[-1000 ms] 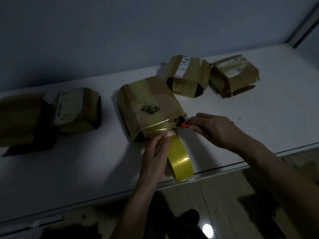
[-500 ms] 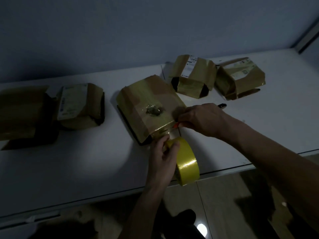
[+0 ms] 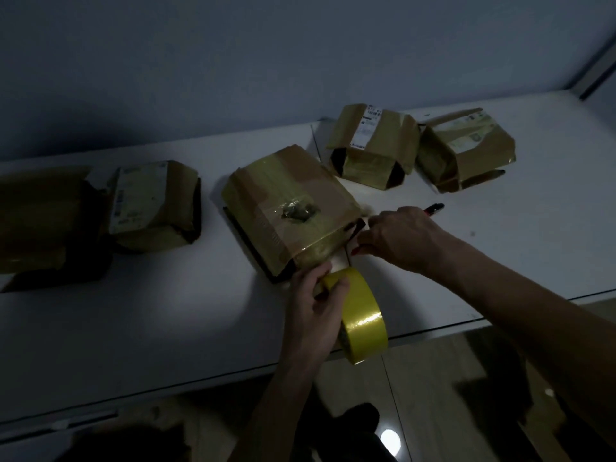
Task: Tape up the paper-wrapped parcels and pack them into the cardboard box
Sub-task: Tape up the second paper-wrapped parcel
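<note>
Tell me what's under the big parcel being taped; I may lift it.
A dark flat edge shows under the big parcel along its left and near sides, on the white table. The parcel hides the rest.

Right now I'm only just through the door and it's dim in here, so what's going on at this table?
A person is taping a paper-wrapped parcel at the front of the white table. The left hand grips a yellow tape roll, its strip running up to the parcel's near end. The right hand holds a red-tipped cutter at that strip. Four more wrapped parcels sit behind, two left and two right. No cardboard box is in view.
</note>
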